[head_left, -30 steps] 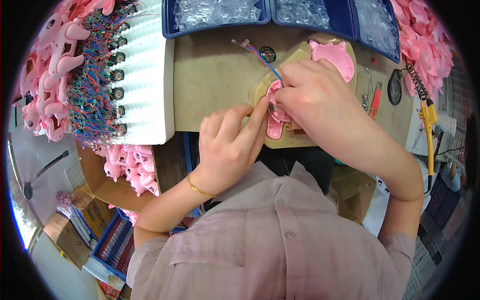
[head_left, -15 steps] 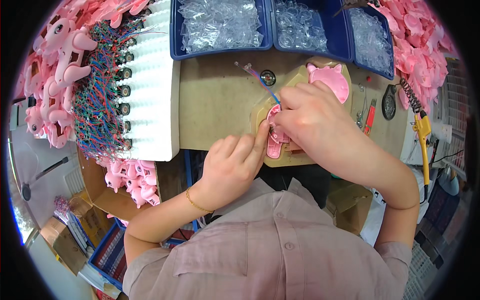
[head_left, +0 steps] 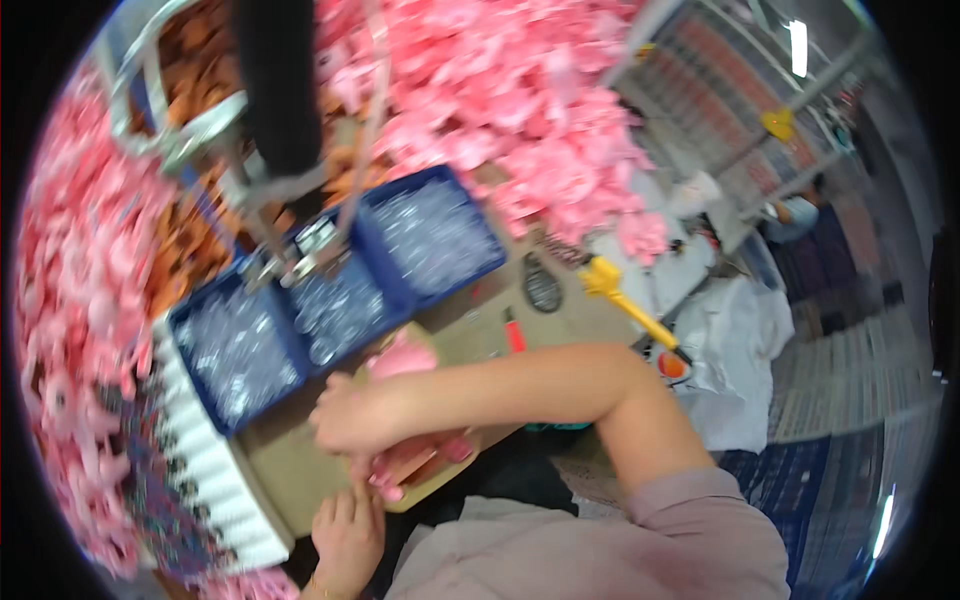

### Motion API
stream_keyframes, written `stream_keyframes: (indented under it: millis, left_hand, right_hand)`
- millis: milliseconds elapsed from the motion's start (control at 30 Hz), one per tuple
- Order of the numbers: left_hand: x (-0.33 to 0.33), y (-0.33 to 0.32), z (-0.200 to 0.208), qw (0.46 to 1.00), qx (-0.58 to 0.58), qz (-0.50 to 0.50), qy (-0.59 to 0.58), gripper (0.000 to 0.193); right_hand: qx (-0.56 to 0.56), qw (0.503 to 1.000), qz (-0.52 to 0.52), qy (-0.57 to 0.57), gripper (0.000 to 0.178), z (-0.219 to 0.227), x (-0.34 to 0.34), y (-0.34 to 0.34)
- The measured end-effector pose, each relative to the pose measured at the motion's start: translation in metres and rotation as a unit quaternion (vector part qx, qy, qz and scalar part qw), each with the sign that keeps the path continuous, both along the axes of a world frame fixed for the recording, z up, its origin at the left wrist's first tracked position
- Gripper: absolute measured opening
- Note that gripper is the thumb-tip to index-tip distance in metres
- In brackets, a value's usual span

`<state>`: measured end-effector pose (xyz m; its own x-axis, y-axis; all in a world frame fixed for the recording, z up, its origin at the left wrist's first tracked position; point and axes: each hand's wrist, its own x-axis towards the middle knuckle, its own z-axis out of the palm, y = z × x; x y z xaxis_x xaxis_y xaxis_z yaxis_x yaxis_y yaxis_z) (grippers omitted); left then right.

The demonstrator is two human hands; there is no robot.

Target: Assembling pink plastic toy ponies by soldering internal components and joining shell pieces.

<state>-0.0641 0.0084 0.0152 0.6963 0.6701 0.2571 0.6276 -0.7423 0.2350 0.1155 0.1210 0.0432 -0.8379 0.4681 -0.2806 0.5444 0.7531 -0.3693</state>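
Note:
A pink plastic toy shell (head_left: 387, 487) lies open on the tan board (head_left: 455, 478) in front of me, a brownish-pink part inside it. My left hand (head_left: 347, 540) holds the shell's near left end, its index finger reaching onto the edge and the other fingers bent. Above the shell is my right hand (head_left: 365, 415), fingers curled closed and blurred; whatever they hold is hidden. Just beyond the right wrist sits a rounded pink piece (head_left: 403, 353), partly covered by the forearm.
Blue bins (head_left: 300, 372) of clear plastic parts line the table's back. White ridged foam (head_left: 215, 470) with wired parts stands left. Pink pieces (head_left: 540, 130) are heaped behind. To the right are a red cutter (head_left: 514, 330), a dark oval object (head_left: 542, 282) and a yellow-handled tool (head_left: 635, 305).
The whole view has swung toward the right and back of the workplace, and it is blurred. Both hands stay at the shell; the coloured wires by the right hand no longer show.

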Motion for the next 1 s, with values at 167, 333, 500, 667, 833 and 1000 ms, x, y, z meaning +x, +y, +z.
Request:
stream_keyframes:
  millis: [167,333,500,667,833,1000]
  left_hand:
    - [-0.008,-0.009,0.001,0.995,-0.044,-0.035,0.086,0.047]
    - [0.004,0.004,0.014,0.999,-0.018,-0.019,0.021,0.05]
    - [0.012,0.009,0.021,1.0,-0.016,-0.005,-0.001,0.047]
    - [0.012,0.031,0.036,0.997,-0.072,0.036,-0.011,0.026]
    - [0.013,0.043,-0.006,0.888,-0.315,0.232,-0.243,0.02]
    - [0.025,0.062,-0.014,0.64,-0.543,0.313,-0.445,0.025]
  right_hand:
    - [0.127,0.992,0.007,-0.005,0.02,-0.009,-0.014,-0.021]
    - [0.202,0.978,-0.04,0.029,0.015,-0.017,0.001,-0.019]
    - [0.054,0.942,-0.241,0.228,0.025,0.044,0.094,-0.05]
    - [-0.1,0.919,-0.303,0.232,0.013,0.034,0.108,-0.079]
    - [-0.191,0.85,-0.4,0.285,0.011,0.026,0.1,-0.079]
    - [0.016,0.928,-0.29,0.233,0.01,0.052,0.07,-0.121]
